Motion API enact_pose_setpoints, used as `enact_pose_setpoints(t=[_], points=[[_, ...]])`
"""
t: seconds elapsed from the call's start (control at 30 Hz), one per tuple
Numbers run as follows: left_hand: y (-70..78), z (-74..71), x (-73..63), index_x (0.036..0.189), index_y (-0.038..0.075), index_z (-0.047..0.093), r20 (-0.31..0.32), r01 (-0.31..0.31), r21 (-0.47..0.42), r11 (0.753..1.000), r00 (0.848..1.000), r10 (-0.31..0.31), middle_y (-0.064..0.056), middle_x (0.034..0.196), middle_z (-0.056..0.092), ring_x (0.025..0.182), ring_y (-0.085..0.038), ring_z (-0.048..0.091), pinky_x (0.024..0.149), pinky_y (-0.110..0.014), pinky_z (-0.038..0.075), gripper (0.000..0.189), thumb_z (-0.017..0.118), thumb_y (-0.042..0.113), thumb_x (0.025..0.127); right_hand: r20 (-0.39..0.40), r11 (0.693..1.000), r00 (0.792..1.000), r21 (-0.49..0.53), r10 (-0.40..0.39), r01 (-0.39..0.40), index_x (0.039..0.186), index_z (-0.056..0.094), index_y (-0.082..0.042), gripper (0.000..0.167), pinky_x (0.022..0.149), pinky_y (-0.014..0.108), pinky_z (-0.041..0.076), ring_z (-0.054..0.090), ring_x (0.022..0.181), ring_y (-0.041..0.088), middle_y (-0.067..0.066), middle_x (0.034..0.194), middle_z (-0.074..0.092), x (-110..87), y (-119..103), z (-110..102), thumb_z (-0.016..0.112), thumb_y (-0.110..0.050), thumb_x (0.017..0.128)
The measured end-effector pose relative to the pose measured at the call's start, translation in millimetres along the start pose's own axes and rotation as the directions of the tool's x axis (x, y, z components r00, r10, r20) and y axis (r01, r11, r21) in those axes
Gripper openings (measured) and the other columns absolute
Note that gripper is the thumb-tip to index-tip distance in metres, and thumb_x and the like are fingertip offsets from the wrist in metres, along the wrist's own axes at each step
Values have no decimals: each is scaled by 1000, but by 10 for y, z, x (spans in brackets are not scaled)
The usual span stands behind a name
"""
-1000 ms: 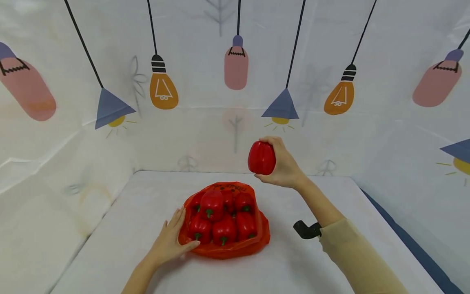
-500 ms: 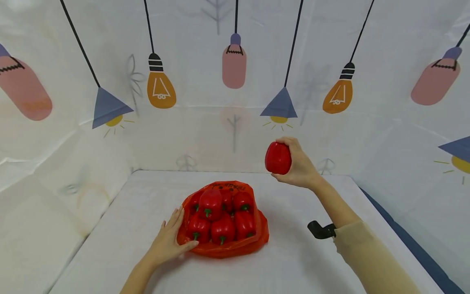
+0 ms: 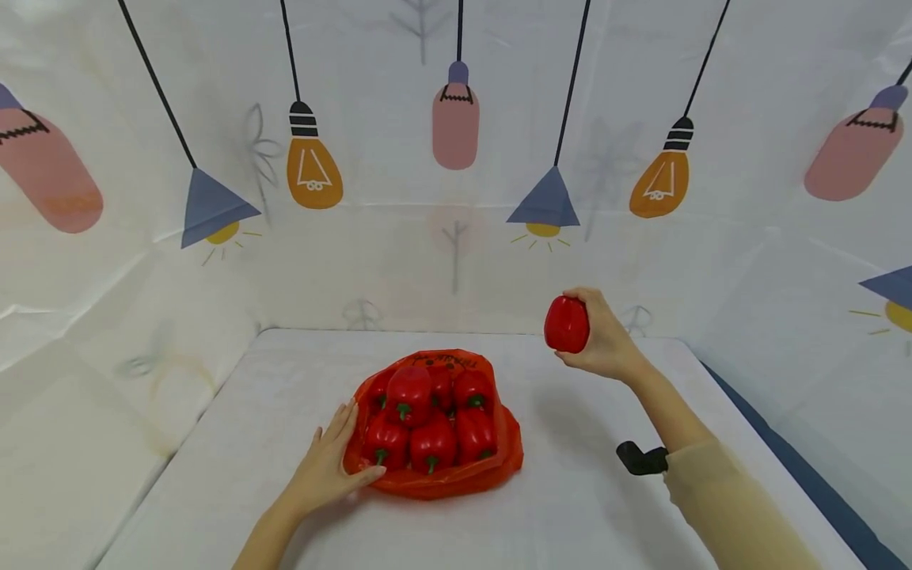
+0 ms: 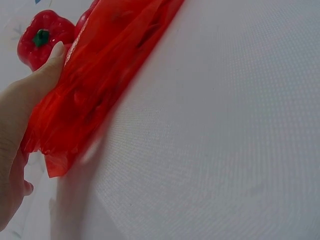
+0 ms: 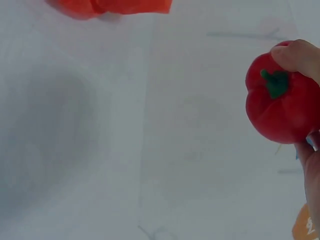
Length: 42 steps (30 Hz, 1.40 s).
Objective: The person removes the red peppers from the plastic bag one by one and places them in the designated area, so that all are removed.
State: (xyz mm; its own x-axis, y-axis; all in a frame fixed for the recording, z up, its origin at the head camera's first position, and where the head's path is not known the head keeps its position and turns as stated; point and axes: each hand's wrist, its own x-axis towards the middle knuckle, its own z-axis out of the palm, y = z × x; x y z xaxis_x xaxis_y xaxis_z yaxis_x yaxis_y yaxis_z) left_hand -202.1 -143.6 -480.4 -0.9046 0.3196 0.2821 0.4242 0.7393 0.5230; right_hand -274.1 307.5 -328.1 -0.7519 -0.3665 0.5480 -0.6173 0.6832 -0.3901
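In the head view, an orange-red plastic bag (image 3: 456, 484) lies spread open on the white table (image 3: 563, 507), several red bell peppers (image 3: 432, 443) with green stems piled in it. My left hand (image 3: 329, 459) rests against the bag's left side, fingers extended along its edge and thumb over the front rim. The left wrist view has that thumb close to a bell pepper (image 4: 42, 37) above the bag's crinkled side (image 4: 95, 85). Up and to the right of the bag, my right hand (image 3: 606, 340) grips one bell pepper (image 3: 567, 324) in the air. Its stem side faces the right wrist camera.
Behind the table hangs a pale backdrop (image 3: 399, 261) printed with lamps and bulbs. A dark blue strip (image 3: 784, 459) runs along the table's right edge. A black wrist mount (image 3: 641, 459) sticks out from the right sleeve (image 3: 727, 507).
My right hand has carried its bell pepper to the right, away from the bag, and slightly lower in the last half second. The left hand and the bag have stayed in place.
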Motion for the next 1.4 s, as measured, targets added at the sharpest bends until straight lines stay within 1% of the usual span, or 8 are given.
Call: enact_pose_setpoints(t=[0.23,0.4,0.57,0.77,1.0,1.23,1.3,1.4], points=[[2,3,0,150,-3,24,13,14,-1,1000,1000,-14,-24,155,23,142,-40,20,107,-67,15,108,72,59,75,55,995,994,5,96,-97,137,31,-2,96,77,56,54,40,122,38,17,134,40,-167,214,145,87,-1,59],[-6,6,-7,150,-3,24,6,10,8,1000,1000,-10,-24,154,23,142,-40,20,107,-68,15,108,73,58,75,135,987,980,37,148,-155,137,31,-1,93,79,54,54,40,121,38,18,134,40,-263,317,291,86,-2,62],[-6,7,-11,150,-3,25,3,8,4,1000,1000,-8,-24,154,23,142,-40,20,107,-68,15,108,73,58,75,248,959,937,79,246,-272,137,31,0,88,79,49,55,43,119,41,19,132,43,-363,408,469,84,-8,67],[-9,7,-20,149,-4,25,10,10,0,1000,1000,-10,-23,155,23,142,-40,21,107,-68,15,108,73,58,75,352,928,874,36,336,-371,134,35,2,82,77,43,56,46,114,38,20,126,47,-417,523,675,83,-15,69],[-17,16,-26,149,-5,25,14,3,0,1000,1000,-3,-23,154,24,141,-41,21,106,-69,15,108,73,58,75,369,912,842,-41,393,-407,131,38,4,81,81,48,54,46,113,40,23,126,44,-349,588,801,83,-20,68],[4,18,-20,149,-4,25,8,1,0,1000,1000,-1,-23,154,24,141,-41,22,106,-69,16,107,73,58,76,368,878,818,9,442,-478,136,37,6,83,85,51,52,44,117,43,26,130,43,-293,603,845,81,-23,72],[12,18,-21,149,-5,26,9,-3,0,1000,1000,3,-23,154,25,141,-41,22,106,-69,16,107,72,58,76,384,866,801,9,459,-500,140,35,5,85,88,53,50,43,119,44,27,133,43,-302,613,849,79,-25,73],[20,12,-29,149,-5,26,9,0,3,1000,1000,0,-23,154,25,141,-41,23,106,-69,16,107,73,58,76,418,872,789,-13,450,-490,144,33,3,86,91,56,48,39,123,46,28,137,41,-309,627,848,75,-25,75]])
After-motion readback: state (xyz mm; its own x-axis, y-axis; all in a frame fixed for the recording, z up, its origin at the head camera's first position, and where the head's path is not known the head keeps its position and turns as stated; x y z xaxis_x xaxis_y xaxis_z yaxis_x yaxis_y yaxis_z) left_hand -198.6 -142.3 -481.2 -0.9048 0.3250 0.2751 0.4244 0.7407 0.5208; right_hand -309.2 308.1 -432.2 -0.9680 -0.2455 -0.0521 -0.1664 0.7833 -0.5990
